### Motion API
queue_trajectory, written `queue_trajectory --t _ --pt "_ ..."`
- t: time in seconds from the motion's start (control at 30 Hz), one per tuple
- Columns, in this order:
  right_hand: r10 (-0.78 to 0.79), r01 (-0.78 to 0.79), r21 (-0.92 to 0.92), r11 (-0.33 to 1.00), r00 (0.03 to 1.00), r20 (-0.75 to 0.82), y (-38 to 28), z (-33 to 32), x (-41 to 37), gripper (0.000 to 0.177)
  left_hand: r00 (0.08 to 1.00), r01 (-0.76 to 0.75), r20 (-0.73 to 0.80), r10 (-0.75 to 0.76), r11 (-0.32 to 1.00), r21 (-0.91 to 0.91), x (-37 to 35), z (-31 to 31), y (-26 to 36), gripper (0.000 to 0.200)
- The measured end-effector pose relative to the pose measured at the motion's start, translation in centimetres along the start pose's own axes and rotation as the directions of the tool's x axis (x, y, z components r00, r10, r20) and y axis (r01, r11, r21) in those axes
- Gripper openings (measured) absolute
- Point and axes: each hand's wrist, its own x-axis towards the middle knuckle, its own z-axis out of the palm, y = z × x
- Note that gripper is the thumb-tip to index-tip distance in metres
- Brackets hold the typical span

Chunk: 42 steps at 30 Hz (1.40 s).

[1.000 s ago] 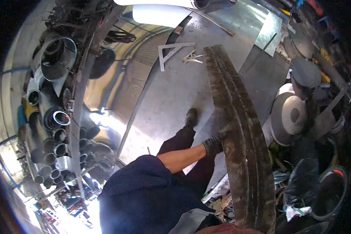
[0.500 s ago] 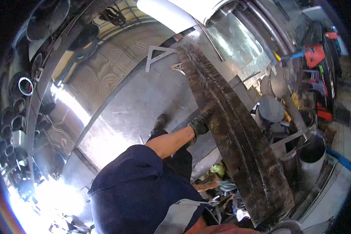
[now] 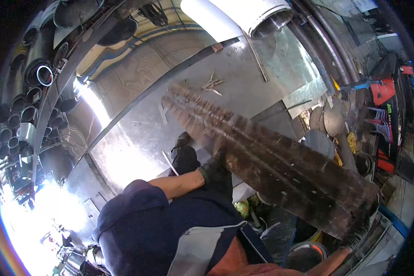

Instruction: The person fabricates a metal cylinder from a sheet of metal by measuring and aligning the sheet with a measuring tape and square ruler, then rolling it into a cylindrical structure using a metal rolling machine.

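A long, rust-brown metal plate point(image 3: 280, 161), with ridges running along its length, slants from the middle of the bench toward my lower right. My left hand point(image 3: 215, 169), in a dark glove, is closed on its near edge about halfway along. At the lower right end my right hand point(image 3: 358, 232), also gloved, is closed round the corner, its fingers partly hidden by the plate. Beyond the plate's far end, a small bundle of thin metal pieces point(image 3: 211, 86) lies on the bench. A light metal set square point(image 3: 163, 113) shows in part behind the plate.
The grey metal bench top point(image 3: 142, 124) spreads out ahead. A large white cylinder point(image 3: 216, 18) and a thin rod point(image 3: 256, 57) lie at the back. Stacked pipes point(image 3: 27, 112) fill the left side. At right stand metal discs point(image 3: 333, 119) and a red case point(image 3: 382, 92).
The plate has swung anticlockwise: its far end moved left over the set square, its near end right. My left hand moved left and down with it; my right hand has come into view.
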Motion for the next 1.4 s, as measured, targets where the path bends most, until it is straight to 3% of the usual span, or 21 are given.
queue_trajectory --t 0.07,0.13,0.17,0.23,0.27,0.37,0.43,0.47,0.53,0.73,0.87,0.93,1.07,1.1,1.13,1.27,1.37,1.4 --pt "0.021 -0.024 0.049 0.998 0.999 0.044 2.4 3.8 2.1 0.048 0.999 -0.033 0.028 0.035 0.997 -0.072 0.1 0.7 -0.9 0.042" --pt "0.064 -0.07 0.079 0.994 0.995 0.082 5.0 6.0 2.5 0.048 0.969 -0.041 -0.236 0.077 0.987 0.154 -0.8 2.2 -2.1 0.034" --pt "0.086 -0.094 0.087 0.992 0.992 0.096 6.2 6.2 2.4 0.048 0.964 -0.038 -0.253 0.076 0.988 0.15 0.3 1.3 -3.0 0.034" --pt "0.129 -0.138 0.092 0.986 0.987 0.101 8.3 5.0 1.3 0.048 0.973 0.11 -0.217 -0.074 0.981 0.16 2.8 -1.7 -4.1 0.035" --pt "0.15 -0.159 0.095 0.983 0.984 0.101 9.3 4.1 0.7 0.048 0.972 0.116 -0.223 -0.078 0.98 0.159 2.9 0.2 -5.2 0.035" --pt "0.205 -0.212 0.073 0.975 0.974 0.091 11.6 0.4 -0.9 0.048 0.985 0.081 -0.171 -0.039 0.966 0.244 2.2 7.2 -8.6 0.042" --pt "0.218 -0.222 0.054 0.974 0.973 0.07 12.5 -2.6 -1.1 0.048 0.987 0.159 -0.01 -0.161 0.963 0.22 2.0 11.0 -10.6 0.051" --pt "0.221 -0.224 0.042 0.974 0.974 0.056 12.6 -3.8 -1.0 0.048 0.986 0.166 -0.01 -0.168 0.962 0.216 3.1 11.2 -11.8 0.051" --pt "0.222 -0.223 0.029 0.974 0.975 0.027 12.4 -5.4 -0.6 0.048 0.959 0.08 0.237 -0.154 0.952 0.295 6.5 11.7 -14.1 0.056" --pt "0.182 -0.182 0.003 0.983 0.983 -0.014 11.2 -6.8 1.6 0.048 0.94 0.15 0.248 -0.233 0.938 0.313 13.2 14.4 -16.3 0.058" --pt "0.134 -0.134 -0.002 0.991 0.991 -0.016 11.4 -6.0 3.6 0.048 0.931 0.136 0.288 -0.224 0.945 0.297 14.5 12.3 -17.0 0.057" --pt "0.116 -0.116 0.009 0.993 0.993 -0.025 12.3 -6.3 5.0 0.048 0.923 0.194 0.307 -0.231 0.97 0.147 12.0 11.4 -17.7 0.052" --pt "0.093 -0.092 0.047 0.995 0.996 -0.014 14.8 -4.5 7.1 0.048 0.964 0.05 0.239 -0.114 0.964 0.26 7.6 9.7 -16.9 0.059" --pt "0.095 -0.094 0.06 0.994 0.995 -0.016 15.4 -3.8 7.1 0.048 0.984 0.169 0.009 -0.177 0.951 0.26 4.7 12.3 -15.8 0.059" --pt "0.102 -0.1 0.064 0.993 0.995 -0.018 15.8 -2.9 7.1 0.048 0.947 0.285 -0.218 -0.236 0.931 0.23 3.0 13.6 -15.0 0.06" --pt "0.119 -0.117 0.073 0.99 0.993 -0.022 15.7 -1.0 7.1 0.048 0.965 0.245 -0.117 -0.236 0.967 0.07 3.1 7.9 -15.8 0.054" --pt "0.127 -0.126 0.051 0.991 0.991 -0.028 14.5 -3.1 7.2 0.048 0.953 0.287 -0.15 -0.265 0.945 0.156 3.0 6.0 -16.4 0.05" --pt "0.124 -0.123 0.04 0.992 0.991 -0.042 13.9 -4.4 7.1 0.048 0.956 0.291 -0.079 -0.281 0.944 0.157 3.3 6.4 -16.5 0.05"
